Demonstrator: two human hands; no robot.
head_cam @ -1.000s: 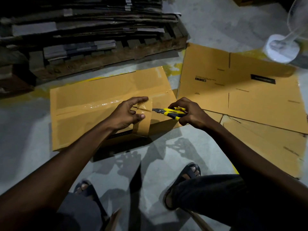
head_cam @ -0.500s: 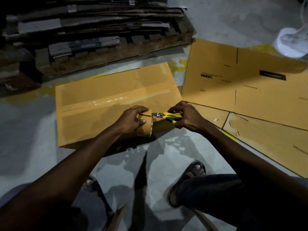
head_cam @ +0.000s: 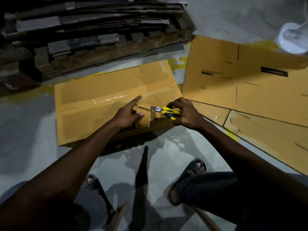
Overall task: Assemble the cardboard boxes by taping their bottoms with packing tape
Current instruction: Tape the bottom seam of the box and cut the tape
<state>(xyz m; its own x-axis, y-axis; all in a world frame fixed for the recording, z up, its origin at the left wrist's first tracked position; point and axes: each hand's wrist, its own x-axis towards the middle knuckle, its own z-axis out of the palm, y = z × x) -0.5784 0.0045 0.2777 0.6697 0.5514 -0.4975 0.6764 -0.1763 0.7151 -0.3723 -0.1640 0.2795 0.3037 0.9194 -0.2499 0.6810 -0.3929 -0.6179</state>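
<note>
so, head view, looking down at both hands over a box on the floor. we note the left hand (head_cam: 128,116) curled round a tape roll (head_cam: 143,121), with the thumb across its near face. its index finger is stretched straight out, pointing away over the box top. the roll stands on edge on the near right part of the cardboard box (head_cam: 93,114). the box lies under and just beyond both hands, flaps folded flat. a strip of clear tape (head_cam: 110,99) glints along the seam, running from beside the left index finger off to that hand's left.

the right hand (head_cam: 185,113) is clamped on scissors (head_cam: 164,110) with yellow and black handles, fingers wrapped over them. the metal blades point toward the left hand and meet the roll's right edge, in the gap between the two hands. we cannot tell whether the blades are apart or closed there; too small.

to the right of the right hand, flattened cardboard sheets (head_cam: 233,80) lie spread on the floor, with small black print on them. far beyond that hand, in the upper right corner, sits a white round base (head_cam: 291,39). beyond the left hand, past the box, is a wooden pallet (head_cam: 116,52) bearing a stack of flattened cardboard (head_cam: 91,17), dimly lit. yellow paint marks (head_cam: 177,62) show on the grey floor (head_cam: 33,130) between box and pallet. nearer to us than both hands are two feet in dark sandals (head_cam: 195,169), apart from the box.
</note>
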